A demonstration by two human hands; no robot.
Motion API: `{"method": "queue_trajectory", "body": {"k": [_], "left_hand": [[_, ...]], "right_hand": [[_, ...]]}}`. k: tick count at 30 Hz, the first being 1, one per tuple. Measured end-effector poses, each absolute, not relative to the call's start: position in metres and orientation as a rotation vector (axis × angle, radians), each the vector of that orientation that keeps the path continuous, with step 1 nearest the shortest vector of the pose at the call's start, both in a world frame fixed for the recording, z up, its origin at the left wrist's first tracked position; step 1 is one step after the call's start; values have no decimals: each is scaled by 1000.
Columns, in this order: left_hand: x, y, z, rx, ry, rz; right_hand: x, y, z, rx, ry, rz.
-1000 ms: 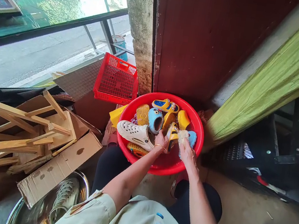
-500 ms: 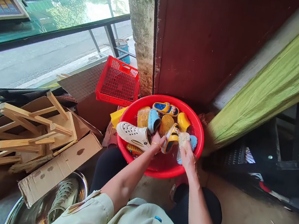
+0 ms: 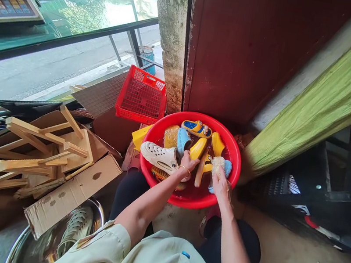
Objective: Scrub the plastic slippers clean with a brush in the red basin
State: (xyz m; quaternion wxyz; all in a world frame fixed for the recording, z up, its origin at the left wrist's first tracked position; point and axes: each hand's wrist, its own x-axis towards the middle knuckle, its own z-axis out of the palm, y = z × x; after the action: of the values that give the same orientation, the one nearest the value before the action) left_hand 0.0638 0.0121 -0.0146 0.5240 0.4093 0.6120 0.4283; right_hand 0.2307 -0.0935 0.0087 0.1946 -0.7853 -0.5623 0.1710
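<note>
Red basin (image 3: 238, 157) of shoes (image 3: 183, 141) before the knees (image 3: 132, 189). Forearms (image 3: 158, 203) slanting down into it, converging. White clog (image 3: 157, 156) beside the left wrist (image 3: 179, 175); yellow shoe (image 3: 198, 148) clasped by its near end in the left hand (image 3: 191, 163); pale scrubber (image 3: 218, 161) gripped in the right hand (image 3: 221, 185), slightly apart.

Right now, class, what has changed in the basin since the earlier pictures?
The left hand seems to have moved from the strapped slipper, now turned more edge-on, to a yellow shoe that shows its smooth side, not its sole. The light-blue shoe has turned, hiding its decorated front. The right hand still holds the pale scrubber; the white clog stays.
</note>
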Motion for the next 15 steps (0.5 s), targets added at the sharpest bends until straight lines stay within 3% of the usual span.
{"method": "queue_trajectory", "body": {"k": [8, 15], "left_hand": [[39, -26, 13, 1825, 1650, 695], [16, -28, 5, 1724, 1470, 666]], "right_hand": [[233, -98, 10, -2100, -1439, 387], [173, -118, 22, -1810, -1662, 334]]}}
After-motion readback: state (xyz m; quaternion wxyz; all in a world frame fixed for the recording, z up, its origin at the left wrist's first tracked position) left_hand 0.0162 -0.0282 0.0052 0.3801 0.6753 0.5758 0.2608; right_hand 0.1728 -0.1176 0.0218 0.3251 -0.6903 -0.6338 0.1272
